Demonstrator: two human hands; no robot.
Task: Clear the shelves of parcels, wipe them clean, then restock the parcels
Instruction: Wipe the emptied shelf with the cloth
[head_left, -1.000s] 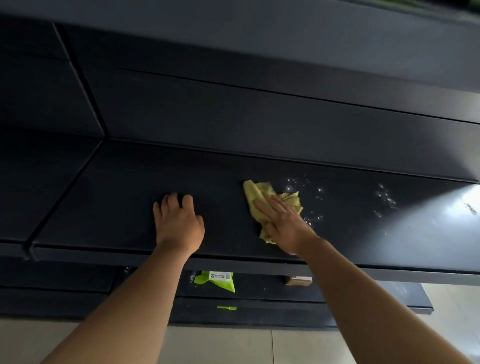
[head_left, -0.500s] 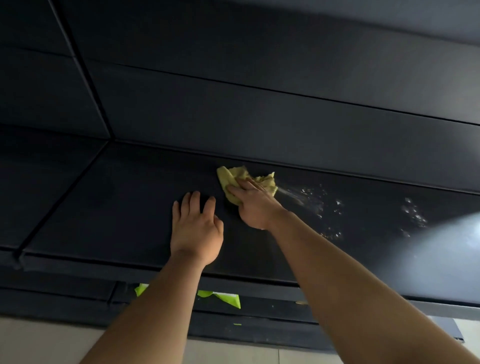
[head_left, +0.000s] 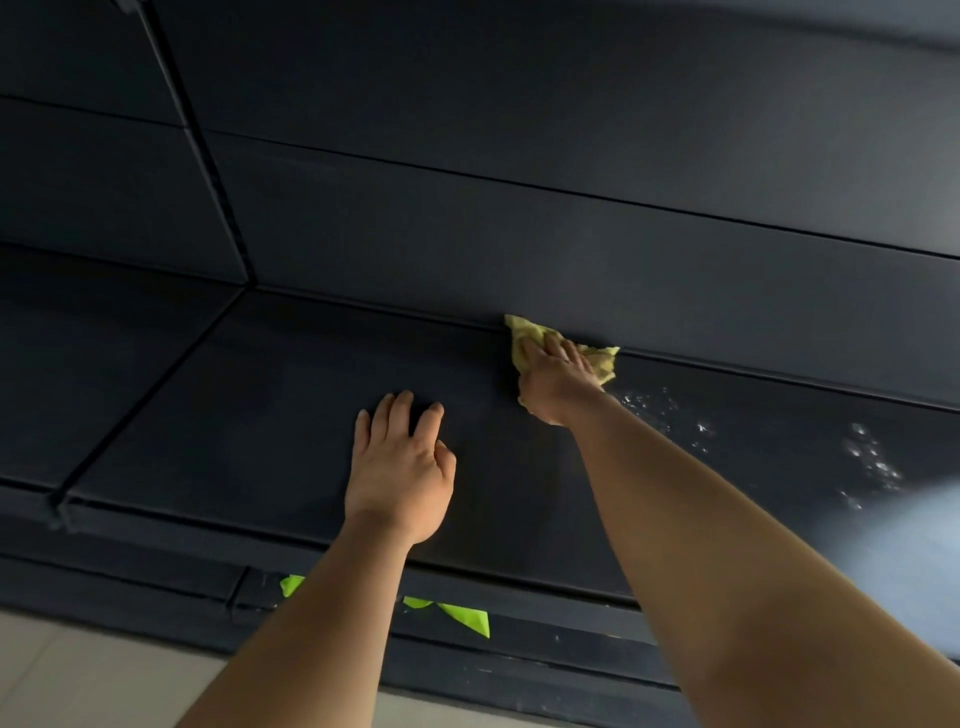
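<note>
A dark shelf board (head_left: 260, 415) stretches across the view with no parcels on it. My right hand (head_left: 556, 382) presses a crumpled yellow cloth (head_left: 602, 356) flat against the shelf at its back edge, where it meets the rear panel. Its fingers lie spread on top of the cloth. My left hand (head_left: 400, 467) rests palm down on the shelf, nearer the front, fingers straight. White wet droplets (head_left: 872, 462) speckle the shelf to the right of the cloth.
A bright green parcel (head_left: 467, 616) lies on the lower shelf, partly hidden by my left forearm. A vertical divider (head_left: 208, 156) splits the rear panel at the left. Pale floor (head_left: 78, 675) shows at the bottom left.
My right hand has pushed the cloth away from me, from mid-shelf to the back edge. My left hand stays flat on the shelf. The view has tilted slightly.
</note>
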